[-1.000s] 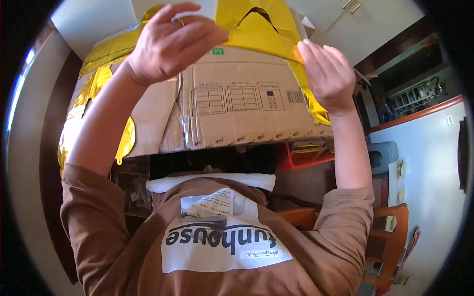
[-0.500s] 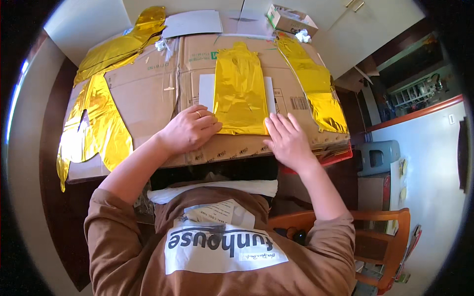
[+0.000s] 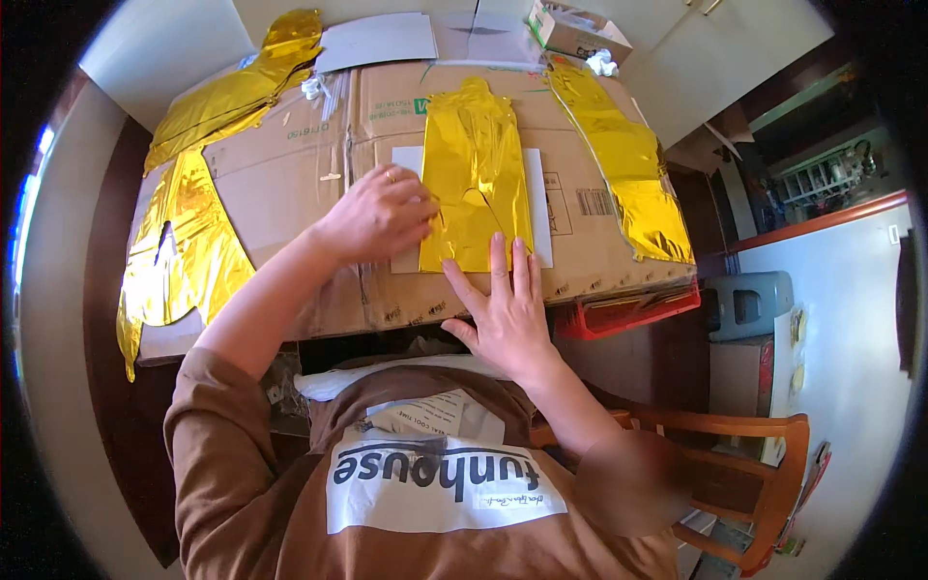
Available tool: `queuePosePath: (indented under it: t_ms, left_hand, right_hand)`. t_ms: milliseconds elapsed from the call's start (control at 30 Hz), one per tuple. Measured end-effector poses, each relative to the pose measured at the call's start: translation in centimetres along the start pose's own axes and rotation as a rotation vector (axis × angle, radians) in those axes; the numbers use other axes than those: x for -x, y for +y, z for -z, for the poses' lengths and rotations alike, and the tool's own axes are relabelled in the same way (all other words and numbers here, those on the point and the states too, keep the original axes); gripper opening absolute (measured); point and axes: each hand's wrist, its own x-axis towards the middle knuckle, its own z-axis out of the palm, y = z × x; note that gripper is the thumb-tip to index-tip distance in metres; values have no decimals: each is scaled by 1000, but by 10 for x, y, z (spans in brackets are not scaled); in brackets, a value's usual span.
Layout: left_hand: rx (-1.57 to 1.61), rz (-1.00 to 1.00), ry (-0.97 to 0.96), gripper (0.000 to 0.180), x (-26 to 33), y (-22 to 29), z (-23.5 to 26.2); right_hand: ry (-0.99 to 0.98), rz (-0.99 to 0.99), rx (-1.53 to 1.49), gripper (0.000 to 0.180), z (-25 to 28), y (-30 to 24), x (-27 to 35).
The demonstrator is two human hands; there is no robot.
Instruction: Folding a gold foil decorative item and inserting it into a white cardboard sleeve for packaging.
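Note:
A flat gold foil piece [image 3: 474,145], which looks like a deflated foil balloon, lies over a white card [image 3: 539,208] on the cardboard-covered table. My left hand [image 3: 380,215] is closed at the foil's left edge, its fingers curled with the tips partly over the foil. Whether they pinch it is hidden. My right hand [image 3: 503,304] lies open on the foil's lower end, fingers spread and fingertips pressing on it. A crease runs across the foil just above those fingers. The card shows on both sides of the foil.
More gold foil pieces lie at the left [image 3: 188,232] and right [image 3: 628,159] of the cardboard [image 3: 280,184]. At the back are white sheets [image 3: 377,41], a small open box [image 3: 575,31] and a crumpled white tissue [image 3: 602,63]. A wooden chair [image 3: 788,483] stands at my right.
My right hand has moved left from the foil's right corner onto its lower end. The left hand has lifted from the lower left corner and moved up along the left edge, curling its fingers.

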Motion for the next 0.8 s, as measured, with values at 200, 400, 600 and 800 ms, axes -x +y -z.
queuePosePath:
  t_ms: [200, 400, 600, 800]
  left_hand:
    - [-138, 72, -54, 24, -28, -72, -4]
    - [-13, 29, 86, 22, -78, -13, -7]
    - [254, -32, -99, 26, -90, -10, -64]
    - [135, 81, 64, 30, -87, -90, -63]
  right_hand:
    - [-43, 0, -1, 80, 9, 1, -2]
    - [-49, 16, -31, 75, 21, 5, -8]
    - [-82, 23, -60, 77, 22, 9, -7]
    - [-87, 46, -88, 75, 27, 10, -11]
